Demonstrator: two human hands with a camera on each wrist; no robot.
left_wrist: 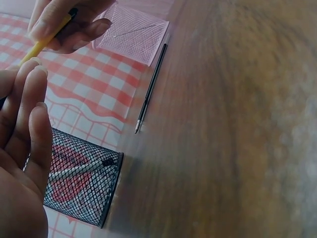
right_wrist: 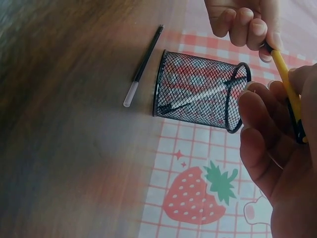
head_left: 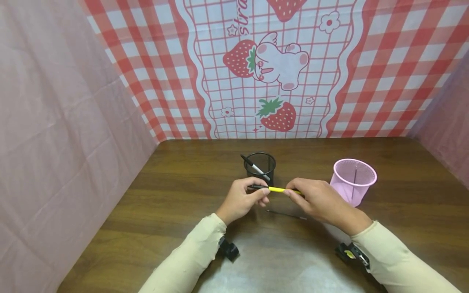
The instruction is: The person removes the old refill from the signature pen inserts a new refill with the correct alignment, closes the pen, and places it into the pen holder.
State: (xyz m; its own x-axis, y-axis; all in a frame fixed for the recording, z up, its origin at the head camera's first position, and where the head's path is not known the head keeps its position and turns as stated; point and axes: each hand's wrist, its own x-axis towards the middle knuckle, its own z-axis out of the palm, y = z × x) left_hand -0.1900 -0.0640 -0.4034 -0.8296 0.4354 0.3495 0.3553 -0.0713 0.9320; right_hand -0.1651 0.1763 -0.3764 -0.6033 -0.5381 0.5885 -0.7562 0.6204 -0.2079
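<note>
Both hands hold a yellow-and-black pen [head_left: 276, 189] level above the table. The left hand [head_left: 241, 200] pinches its black end between thumb and fingers. At the other end, the right hand [head_left: 318, 199] pinches the yellow barrel; a black clip [right_wrist: 298, 130] shows along it in the right wrist view. Below the hands, a thin pen refill [left_wrist: 151, 87] lies on the table, dark with a metal tip and a pale end. Just behind the left hand stands a black mesh pen cup [right_wrist: 194, 74], with a white-and-black marker [head_left: 255, 166] leaning inside it.
A pink mesh pen cup [head_left: 341, 188] stands to the right, beyond the right hand, with a thin dark rod [head_left: 354, 179] inside. Red-checked strawberry cloth [head_left: 176, 81] hangs behind the wooden table [head_left: 146, 203]. Pale cloth walls [head_left: 73, 122] close in the left and right sides.
</note>
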